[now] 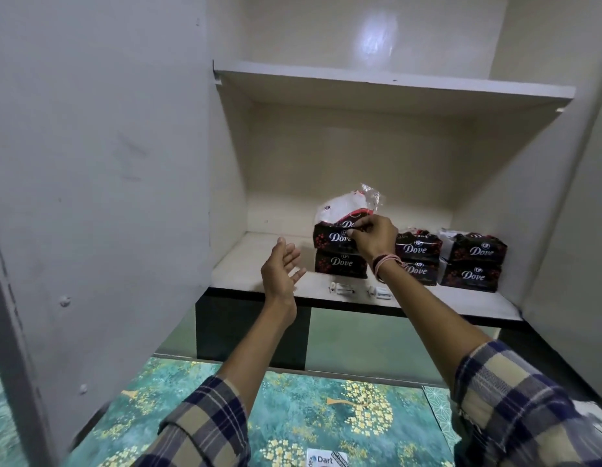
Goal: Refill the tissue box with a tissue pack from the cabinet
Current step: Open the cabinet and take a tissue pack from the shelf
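Black tissue packs printed "Dove" stand in three two-high stacks on the lower cabinet shelf [259,264]. On the left stack lies a further pack [340,207] with a white and clear wrapper, tilted up. My right hand [373,239] pinches the front edge of that top pack. My left hand [282,267] hovers open, palm turned right, just left of the left stack [333,261] and apart from it. The middle stack [417,252] and right stack [473,261] stand untouched. No tissue box is in view.
The cabinet door [100,163] stands swung open at the left. An upper shelf [377,80] is bare. Two small white latch pieces [341,288] sit on the shelf's front edge. Below lies a green floral surface [309,416] with a "Dart" label.
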